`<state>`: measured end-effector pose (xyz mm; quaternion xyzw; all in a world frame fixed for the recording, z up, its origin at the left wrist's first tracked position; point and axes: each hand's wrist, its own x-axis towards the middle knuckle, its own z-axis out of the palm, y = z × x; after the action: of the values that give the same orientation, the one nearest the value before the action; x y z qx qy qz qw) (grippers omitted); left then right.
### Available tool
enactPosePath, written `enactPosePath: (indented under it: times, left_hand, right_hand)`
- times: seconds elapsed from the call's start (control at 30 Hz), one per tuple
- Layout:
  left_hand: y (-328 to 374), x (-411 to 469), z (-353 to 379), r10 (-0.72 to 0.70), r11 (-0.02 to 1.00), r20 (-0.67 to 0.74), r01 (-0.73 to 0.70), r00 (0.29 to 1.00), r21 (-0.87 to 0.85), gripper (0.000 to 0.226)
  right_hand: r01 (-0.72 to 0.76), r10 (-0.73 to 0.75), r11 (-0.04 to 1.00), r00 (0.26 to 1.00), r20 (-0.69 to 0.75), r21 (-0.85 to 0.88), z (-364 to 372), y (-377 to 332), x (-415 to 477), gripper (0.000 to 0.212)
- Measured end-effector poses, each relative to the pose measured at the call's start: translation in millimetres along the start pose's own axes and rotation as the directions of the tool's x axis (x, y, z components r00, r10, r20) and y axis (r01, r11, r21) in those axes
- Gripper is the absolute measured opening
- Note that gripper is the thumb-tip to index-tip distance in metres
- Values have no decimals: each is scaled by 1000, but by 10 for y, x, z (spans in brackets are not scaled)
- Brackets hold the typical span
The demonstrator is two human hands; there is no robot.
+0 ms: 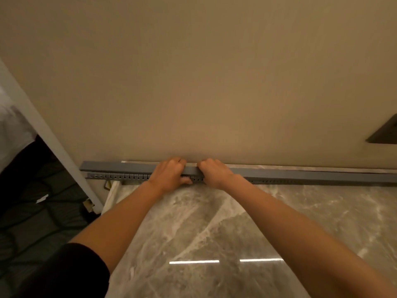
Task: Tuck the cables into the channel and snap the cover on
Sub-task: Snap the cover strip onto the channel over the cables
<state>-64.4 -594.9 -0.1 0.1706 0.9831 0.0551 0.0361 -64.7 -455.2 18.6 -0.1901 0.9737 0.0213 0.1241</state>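
A long grey slotted cable channel [120,176] lies on the marble floor against the foot of the beige wall. A grey cover strip [300,175] runs along its top; at the left end the cover [111,166] sits a little above the slotted side. Side by side at the middle, my left hand [169,172] and my right hand [214,172] both grip the cover, fingers curled over its far edge and the left thumb at the front. No cables show; the inside of the channel is hidden.
A white door frame [49,136] slants down the left side, with dark quilted fabric [34,222] beyond it. A white cloth [111,196] lies on the floor below the channel's left end. A dark wall plate [384,132] is at the right edge. Glossy marble floor [214,233] fills the foreground.
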Motion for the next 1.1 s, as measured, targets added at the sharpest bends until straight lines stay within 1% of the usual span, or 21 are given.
enactPosePath:
  times: [0.1,0.2,0.27,0.47,0.67,0.77,0.87,1.0,1.1]
  left_hand:
    - [-299,-124,-29,-47,999,-3,47,999,10,56]
    - [-545,-255,-56,-83,996,-35,84,996,35,58]
    - [-595,-271,-62,-95,994,-42,97,995,57,61]
    - [-576,-240,-101,-108,993,-3,108,994,38,59]
    - [-482,-197,-47,-110,994,-33,110,993,16,56]
    - [-521,-184,-48,-93,995,-50,92,994,-36,54]
    - [-653,-181,-96,-74,993,-25,71,997,-93,52]
    - [-778,-210,-148,-51,995,19,52,999,-91,49]
    - [-916,-241,-202,-76,991,65,82,995,-103,49]
  right_hand:
    - [-8,8,1000,1000,23,7,-23,8,12,29]
    - [-18,17,1000,999,41,8,-55,-11,22,29]
    - [-36,36,999,998,46,1,-81,-19,21,30]
    - [-75,78,996,995,54,-54,-130,-226,52,34]
    - [56,-56,998,998,24,2,-68,-530,202,29]
    - [62,-62,998,998,29,7,-76,-514,238,29]
    - [36,-37,999,998,49,17,-80,-407,241,32]
    - [5,-7,1000,998,59,21,-72,-295,173,32]
    - [-6,4,1000,998,64,31,-71,-285,173,30]
